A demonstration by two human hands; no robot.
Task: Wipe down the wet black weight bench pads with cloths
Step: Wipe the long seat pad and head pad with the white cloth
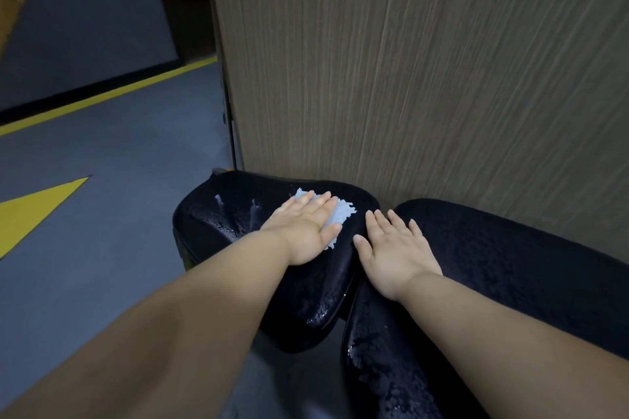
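Two black bench pads fill the lower middle. The smaller seat pad [231, 214] on the left glistens with water drops. The longer back pad [493, 265] runs off to the right and is beaded with water too. My left hand [306, 230] lies flat with straight fingers on a light blue cloth [342, 211], pressing it onto the seat pad's far side. My right hand [394, 252] rests flat, fingers spread, at the near end of the back pad beside the gap between the pads. It holds nothing.
A wood-grain wall panel [425, 61] rises directly behind the pads. Grey floor [102, 163] with yellow stripes and a yellow arrow mark [30, 211] spreads to the left. A dark doorway edge stands at the upper left.
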